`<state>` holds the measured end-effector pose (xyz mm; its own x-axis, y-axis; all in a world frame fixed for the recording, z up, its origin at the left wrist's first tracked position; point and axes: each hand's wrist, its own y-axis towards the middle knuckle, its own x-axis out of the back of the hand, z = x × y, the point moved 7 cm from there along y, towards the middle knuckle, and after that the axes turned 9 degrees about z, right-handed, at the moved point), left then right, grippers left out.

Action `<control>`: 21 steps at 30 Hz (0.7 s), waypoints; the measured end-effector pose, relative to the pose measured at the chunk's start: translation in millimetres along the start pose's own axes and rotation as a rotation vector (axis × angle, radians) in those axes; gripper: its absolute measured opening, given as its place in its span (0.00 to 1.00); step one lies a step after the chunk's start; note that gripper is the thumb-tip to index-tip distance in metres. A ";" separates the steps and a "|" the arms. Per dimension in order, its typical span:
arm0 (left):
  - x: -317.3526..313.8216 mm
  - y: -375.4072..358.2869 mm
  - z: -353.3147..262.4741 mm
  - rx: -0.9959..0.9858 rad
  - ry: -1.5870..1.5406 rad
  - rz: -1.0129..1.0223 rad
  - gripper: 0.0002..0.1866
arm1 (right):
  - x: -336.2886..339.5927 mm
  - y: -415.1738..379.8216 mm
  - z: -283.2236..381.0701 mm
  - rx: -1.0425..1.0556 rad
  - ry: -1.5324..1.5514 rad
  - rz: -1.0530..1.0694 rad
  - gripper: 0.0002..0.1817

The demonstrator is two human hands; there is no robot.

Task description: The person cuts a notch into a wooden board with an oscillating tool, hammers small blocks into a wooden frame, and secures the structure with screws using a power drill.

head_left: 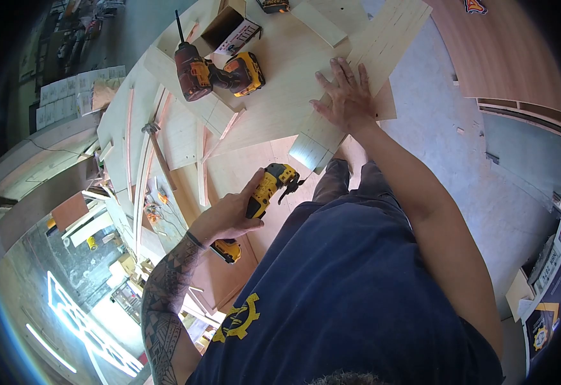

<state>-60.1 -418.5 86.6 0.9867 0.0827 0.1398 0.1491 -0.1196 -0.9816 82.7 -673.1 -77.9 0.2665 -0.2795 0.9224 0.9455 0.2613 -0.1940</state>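
Note:
My left hand (229,208) is wrapped round a yellow and black cordless oscillating multi-tool (266,188). Its battery sticks out below the hand, and its thin blade points at the near end of a pale plywood strip (393,42), with a small gap apparent between them. Pencil lines cross the strip near that end. My right hand (346,96) lies palm down on the strip, fingers spread, holding nothing. The strip rests on a plywood sheet (287,77), its near end jutting past the sheet's edge toward my body.
A cordless impact driver (213,74) with a long bit lies on the sheet, beside an open cardboard box (232,29) and a short board (319,24). A hammer (159,154) and narrow wood strips lie at left. A wooden panel (485,51) stands at right.

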 end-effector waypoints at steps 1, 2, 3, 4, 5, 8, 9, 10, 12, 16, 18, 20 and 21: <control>1.9 0.6 -0.7 -0.005 0.004 0.000 0.64 | -0.5 0.7 -0.2 -0.007 0.000 -0.005 0.40; 3.4 1.0 -1.7 -0.011 0.009 0.002 0.64 | -1.3 1.1 -1.1 -0.016 0.000 -0.009 0.40; 4.8 1.5 -2.5 -0.009 0.014 0.004 0.64 | 0.5 1.4 -1.5 -0.020 0.004 -0.010 0.40; 5.8 1.6 -3.4 -0.012 0.002 0.001 0.64 | 1.6 1.0 -1.2 -0.019 0.016 -0.006 0.40; 6.6 2.0 -4.5 -0.014 -0.011 0.000 0.65 | 2.1 0.1 -1.1 -0.019 0.029 -0.001 0.40; 9.9 3.3 -7.2 -0.019 0.010 0.006 0.64 | 2.1 -1.0 -1.1 -0.012 0.047 -0.017 0.40; 11.3 3.2 -9.4 -0.018 0.016 0.010 0.64 | 2.0 -1.3 -1.4 -0.018 0.050 -0.017 0.40; 12.0 3.4 -11.2 0.008 0.023 0.024 0.64 | 2.2 -1.2 -1.3 -0.016 0.056 -0.020 0.40; 13.7 4.0 -12.8 0.035 0.037 0.039 0.64 | 3.1 -0.1 -1.4 -0.018 0.065 -0.025 0.40; 14.1 7.5 -12.7 0.025 0.043 0.040 0.64 | -0.8 0.9 -2.4 -0.013 0.051 0.000 0.41; 13.3 9.1 -12.7 0.018 0.048 0.043 0.64 | -1.4 0.4 -3.1 -0.004 0.068 -0.030 0.40; 10.9 10.1 -13.6 0.007 0.051 0.056 0.65 | -4.8 1.0 -2.9 0.011 0.082 -0.025 0.41; 9.7 10.8 -13.7 0.008 0.055 0.056 0.65 | -4.0 0.8 -3.2 0.008 0.084 -0.027 0.41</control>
<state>-48.1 -432.5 79.2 0.9956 0.0219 0.0914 0.0933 -0.1150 -0.9890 82.9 -674.8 -82.8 0.2559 -0.3629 0.8960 0.9512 0.2600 -0.1664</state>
